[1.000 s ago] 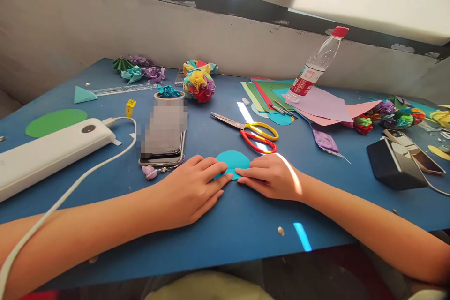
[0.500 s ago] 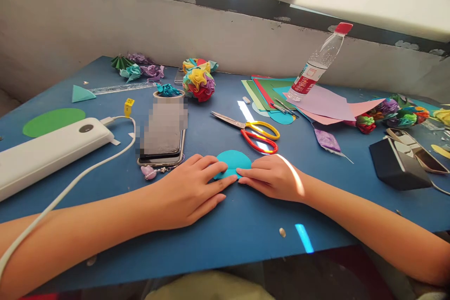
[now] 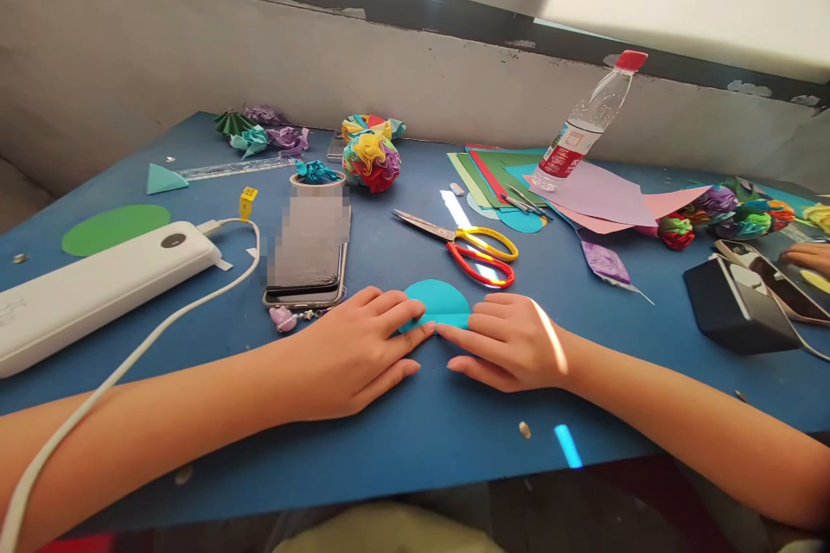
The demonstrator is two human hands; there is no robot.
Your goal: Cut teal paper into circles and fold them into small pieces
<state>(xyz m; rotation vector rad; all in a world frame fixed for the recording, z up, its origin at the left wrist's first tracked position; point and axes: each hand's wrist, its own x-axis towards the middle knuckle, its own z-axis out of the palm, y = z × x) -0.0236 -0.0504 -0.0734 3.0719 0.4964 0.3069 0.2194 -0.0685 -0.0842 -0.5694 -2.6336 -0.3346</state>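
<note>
A blue paper circle lies on the table between my hands, with a crease across its near part. My left hand rests palm down, its outstretched fingers pressing on the left side of the paper. Its thumb is apart from the fingers. My right hand touches the paper's near right edge with an extended index finger, close to the left fingertips. The right thumb points away from the paper, and the other right fingers are bent. Both hands cover parts of the circle's near edge. Scissors with yellow and red handles lie just beyond.
A phone and a white power bank with a cable lie left. Behind are a paper flower ball and a ruler. At right, a bottle stands on coloured paper near a black box. Another person's hand shows far right.
My right thumb has come away from the paper, while the right index finger has slid left to the crease near my left fingertips. Another person's hand has appeared at the right edge.
</note>
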